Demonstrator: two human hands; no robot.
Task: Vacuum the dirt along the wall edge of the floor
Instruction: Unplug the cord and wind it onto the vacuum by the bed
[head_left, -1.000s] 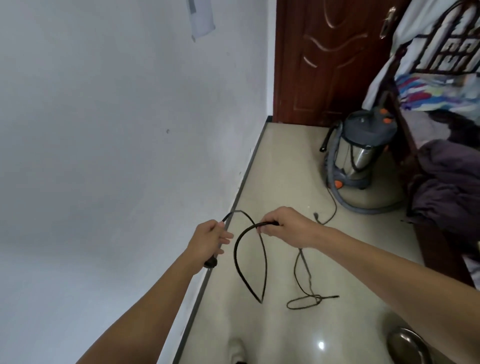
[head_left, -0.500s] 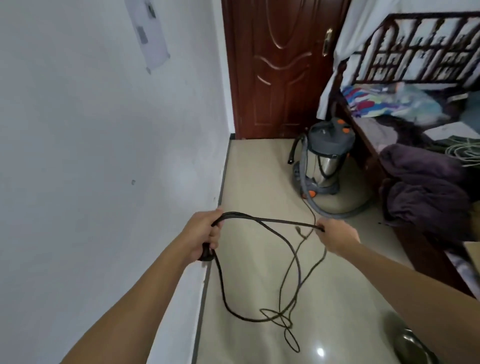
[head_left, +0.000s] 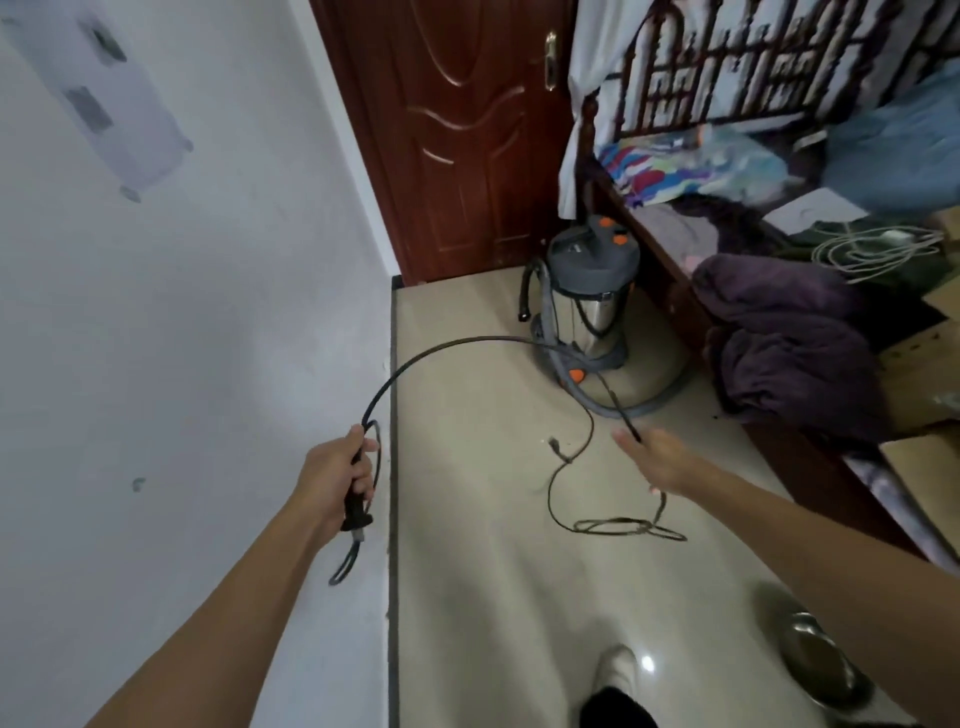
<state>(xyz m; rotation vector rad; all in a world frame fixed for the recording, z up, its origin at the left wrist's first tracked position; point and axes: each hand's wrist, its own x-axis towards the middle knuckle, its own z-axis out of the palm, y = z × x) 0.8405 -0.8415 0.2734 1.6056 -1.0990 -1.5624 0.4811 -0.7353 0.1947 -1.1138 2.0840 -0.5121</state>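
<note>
- Gripped in the curled fingers of the left hand (head_left: 332, 478), well in front of the vacuum (head_left: 587, 296): the plug (head_left: 356, 512) of the black cord (head_left: 467, 340).
- Arcing from that grip to the vacuum's base.
- Fingers straight, holding nothing: right hand (head_left: 660, 460), in front of the vacuum, fingertips just beside the cord.

Both forearms are bare from wrist to the lower edge of the view: the left forearm (head_left: 234, 623) lies left of the dark skirting strip (head_left: 393, 571), the right forearm (head_left: 810, 540) well to its right. The left hand (head_left: 337, 478) and right hand (head_left: 660, 457) are bare too. Right of the strip, at the bottom, shows a white shoe toe (head_left: 615, 667), with a black trouser leg (head_left: 618, 706) just below it.
</note>
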